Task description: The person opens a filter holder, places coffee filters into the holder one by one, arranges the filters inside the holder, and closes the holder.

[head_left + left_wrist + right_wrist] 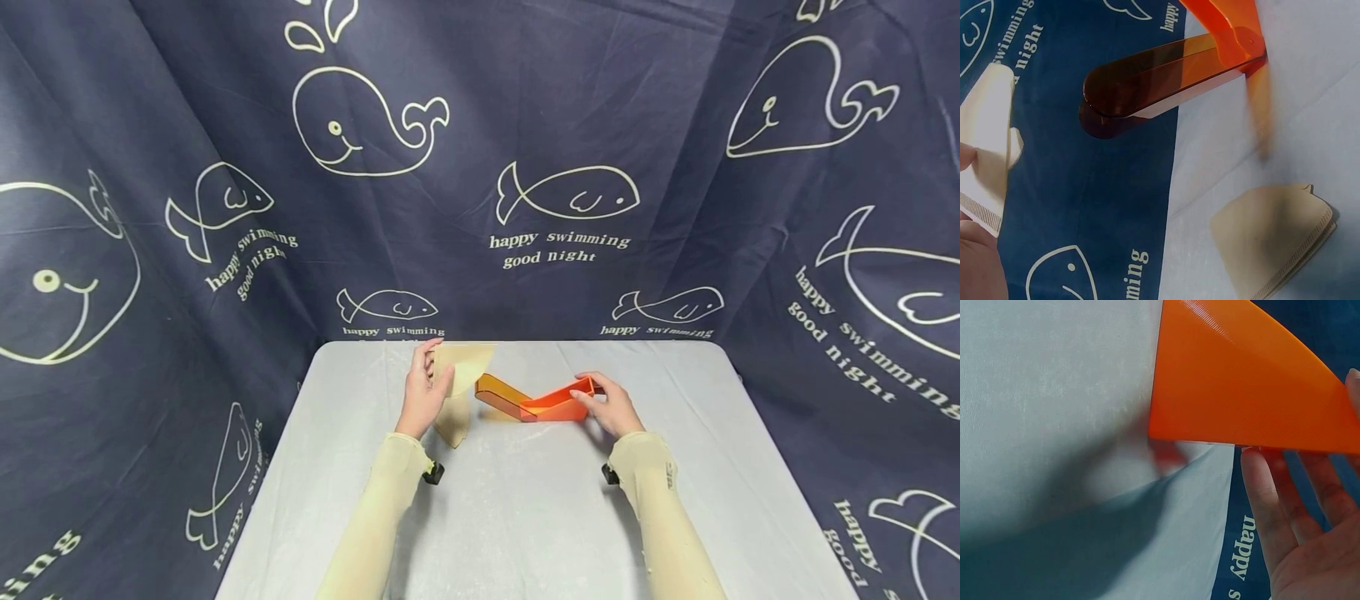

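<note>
Pale sleeves come nearest, the left one leading to the left hand, which pinches a fan-shaped cream paper between thumb and fingers; its straight edge runs nine to three o'clock; at its six o'clock a second paper lies on the table, narrowing toward six; rightward, an amber lid swings out from the orange box toward ten o'clock, its far end near the held paper; the box sits at roughly three o'clock from the left hand, long axis nine to three, deeper end at three, mouth upward, and that bearing from paper to mouth seems to matter most; the right hand, the nearer one, grips that deeper end, thumb in front, fingers behind, parted only by the box.
</note>
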The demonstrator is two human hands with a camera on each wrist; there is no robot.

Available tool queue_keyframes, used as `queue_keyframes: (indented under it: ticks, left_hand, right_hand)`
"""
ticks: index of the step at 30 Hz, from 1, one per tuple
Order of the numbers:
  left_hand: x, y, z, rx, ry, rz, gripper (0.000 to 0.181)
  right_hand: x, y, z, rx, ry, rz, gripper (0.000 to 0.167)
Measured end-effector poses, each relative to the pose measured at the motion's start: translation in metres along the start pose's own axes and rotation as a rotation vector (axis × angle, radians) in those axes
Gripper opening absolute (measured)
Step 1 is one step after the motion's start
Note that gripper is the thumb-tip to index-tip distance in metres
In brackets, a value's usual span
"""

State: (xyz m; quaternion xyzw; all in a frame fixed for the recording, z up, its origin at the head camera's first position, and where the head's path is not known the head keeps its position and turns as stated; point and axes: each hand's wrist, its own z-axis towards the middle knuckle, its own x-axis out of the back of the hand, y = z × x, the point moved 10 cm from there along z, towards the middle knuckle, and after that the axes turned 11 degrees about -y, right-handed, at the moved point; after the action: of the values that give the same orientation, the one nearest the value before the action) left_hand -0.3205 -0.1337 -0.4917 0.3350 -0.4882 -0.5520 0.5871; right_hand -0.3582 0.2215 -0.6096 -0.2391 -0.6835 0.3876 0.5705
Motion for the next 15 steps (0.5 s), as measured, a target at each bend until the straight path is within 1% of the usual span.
queue_keyframes:
  ticks: [4,6,11,15]
  left_hand:
    - [0.0002,0.0000,-0.0012,0.000,-0.002,-0.023,0.056]
    - [0.0005,-0.0004,-0.0020,0.006,-0.002,-0.025,0.054]
    - [0.0015,-0.0008,-0.0030,0.010,0.011,-0.013,0.036]
    - [0.0037,-0.0008,-0.0035,0.000,0.042,0.031,0.020]
  right_hand:
    - [-0.0002,-0.0001,-0.0006,-0.004,-0.005,0.015,0.044]
    - [-0.0006,0.0006,-0.0001,-0.008,-0.010,0.018,0.045]
    - [-0.0010,0.0016,0.0008,-0.006,-0.010,0.010,0.045]
    - [-0.0013,0.0016,0.0004,-0.009,-0.010,0.010,0.045]
